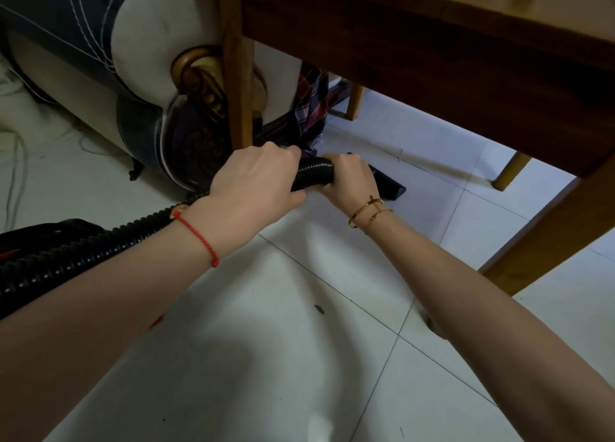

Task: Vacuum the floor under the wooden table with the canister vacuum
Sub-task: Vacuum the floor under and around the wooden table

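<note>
Hands, left (256, 178) and right (352, 180), clench hose (312, 172), hiding most of the nozzle (391, 187).

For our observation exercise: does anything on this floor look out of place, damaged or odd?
Yes. A small dark scrap lies on the white tile floor between the forearms, uncollected. By the table leg, a dark mark sits at the tile joint, maybe a chip; unclear.

Black ribbed hose (100, 242), white tiled floor (266, 358), plaid cloth (311, 105).
</note>
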`<action>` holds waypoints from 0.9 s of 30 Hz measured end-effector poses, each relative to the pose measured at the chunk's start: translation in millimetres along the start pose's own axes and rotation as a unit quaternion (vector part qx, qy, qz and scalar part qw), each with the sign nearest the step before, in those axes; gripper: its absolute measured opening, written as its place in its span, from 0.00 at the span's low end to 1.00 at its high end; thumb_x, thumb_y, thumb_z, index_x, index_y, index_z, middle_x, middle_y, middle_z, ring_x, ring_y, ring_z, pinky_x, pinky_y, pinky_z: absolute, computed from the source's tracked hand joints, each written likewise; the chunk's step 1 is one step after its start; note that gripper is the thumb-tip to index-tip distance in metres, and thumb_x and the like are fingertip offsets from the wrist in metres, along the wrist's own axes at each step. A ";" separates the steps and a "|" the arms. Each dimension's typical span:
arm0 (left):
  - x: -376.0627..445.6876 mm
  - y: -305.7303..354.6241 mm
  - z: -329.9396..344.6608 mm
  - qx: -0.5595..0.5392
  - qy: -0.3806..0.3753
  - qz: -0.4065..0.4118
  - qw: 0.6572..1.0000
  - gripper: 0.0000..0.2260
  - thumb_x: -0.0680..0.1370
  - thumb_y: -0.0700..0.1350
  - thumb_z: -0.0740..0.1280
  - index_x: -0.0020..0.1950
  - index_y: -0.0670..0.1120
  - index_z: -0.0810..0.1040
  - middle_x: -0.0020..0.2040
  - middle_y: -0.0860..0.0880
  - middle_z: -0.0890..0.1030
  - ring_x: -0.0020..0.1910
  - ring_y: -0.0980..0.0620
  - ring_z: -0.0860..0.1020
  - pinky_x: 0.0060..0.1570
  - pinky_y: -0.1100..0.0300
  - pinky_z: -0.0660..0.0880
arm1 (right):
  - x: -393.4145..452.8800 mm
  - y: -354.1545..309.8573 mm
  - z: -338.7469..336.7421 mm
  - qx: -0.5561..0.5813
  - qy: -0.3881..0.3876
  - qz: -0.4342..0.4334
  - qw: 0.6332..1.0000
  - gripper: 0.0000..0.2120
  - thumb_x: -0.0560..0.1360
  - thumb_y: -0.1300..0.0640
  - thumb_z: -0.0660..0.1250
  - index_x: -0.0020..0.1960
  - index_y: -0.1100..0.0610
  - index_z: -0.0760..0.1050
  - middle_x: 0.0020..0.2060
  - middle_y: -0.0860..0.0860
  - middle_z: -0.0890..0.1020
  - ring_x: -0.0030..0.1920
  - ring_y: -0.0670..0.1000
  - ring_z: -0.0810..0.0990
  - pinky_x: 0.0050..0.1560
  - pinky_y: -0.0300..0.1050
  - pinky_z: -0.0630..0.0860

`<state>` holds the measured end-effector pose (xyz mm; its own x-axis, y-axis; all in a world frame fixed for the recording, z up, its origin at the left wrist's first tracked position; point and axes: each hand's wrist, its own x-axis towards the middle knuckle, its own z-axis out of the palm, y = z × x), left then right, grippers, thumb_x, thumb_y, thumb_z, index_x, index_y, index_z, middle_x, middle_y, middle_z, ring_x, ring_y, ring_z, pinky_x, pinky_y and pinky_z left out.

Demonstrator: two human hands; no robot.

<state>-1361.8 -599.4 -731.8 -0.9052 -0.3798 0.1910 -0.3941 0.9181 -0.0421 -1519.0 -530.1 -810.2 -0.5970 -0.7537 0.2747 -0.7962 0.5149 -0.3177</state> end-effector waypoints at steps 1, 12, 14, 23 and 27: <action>3.6 1.0 2.4 0.000 -0.001 0.001 1.000 0.16 0.76 0.52 0.66 0.59 0.45 0.72 0.40 0.48 0.69 0.37 0.46 0.72 0.34 0.56 0.67 | 2.5 3.9 1.9 0.002 0.000 -0.004 1.000 0.12 0.71 0.54 0.72 0.53 0.56 0.78 0.46 0.54 0.83 0.48 0.54 0.81 0.48 0.46 0.77; -18.0 14.5 -24.2 -0.064 -0.111 -0.046 0.991 0.15 0.78 0.53 0.63 0.58 0.44 0.69 0.42 0.48 0.73 0.37 0.49 0.71 0.37 0.56 0.65 | -26.2 -10.8 -23.0 0.029 -0.094 -0.011 0.995 0.07 0.69 0.65 0.69 0.47 0.60 0.75 0.44 0.57 0.80 0.43 0.57 0.79 0.42 0.44 0.74; -30.4 15.2 -42.9 -0.073 -0.093 -0.063 0.991 0.13 0.79 0.53 0.62 0.57 0.46 0.69 0.41 0.49 0.74 0.35 0.50 0.69 0.35 0.57 0.64 | -30.2 -26.0 -40.6 0.062 -0.087 0.005 0.994 0.08 0.68 0.67 0.69 0.46 0.60 0.77 0.43 0.56 0.81 0.42 0.54 0.78 0.42 0.44 0.75; -58.3 12.5 -128.3 -0.127 -0.124 -0.095 0.980 0.15 0.79 0.54 0.61 0.62 0.47 0.67 0.49 0.49 0.78 0.43 0.48 0.80 0.35 0.57 0.63 | -49.7 -72.5 -106.2 0.108 -0.134 0.017 0.985 0.11 0.66 0.70 0.67 0.46 0.60 0.78 0.41 0.55 0.81 0.41 0.54 0.80 0.42 0.46 0.78; -63.2 12.5 -147.5 -0.128 -0.191 -0.121 0.966 0.15 0.78 0.55 0.62 0.58 0.46 0.69 0.48 0.48 0.80 0.44 0.45 0.80 0.34 0.56 0.63 | -58.3 -80.1 -116.3 0.120 -0.193 -0.002 0.974 0.11 0.66 0.69 0.67 0.47 0.60 0.77 0.42 0.54 0.81 0.43 0.54 0.80 0.44 0.49 0.78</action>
<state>-1286.1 -547.2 -599.7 -0.8035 -0.5564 -0.2119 -0.5935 0.7767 0.2109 -1431.9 -479.9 -695.2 -0.4762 -0.8765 -0.0699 -0.7245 0.4362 -0.5337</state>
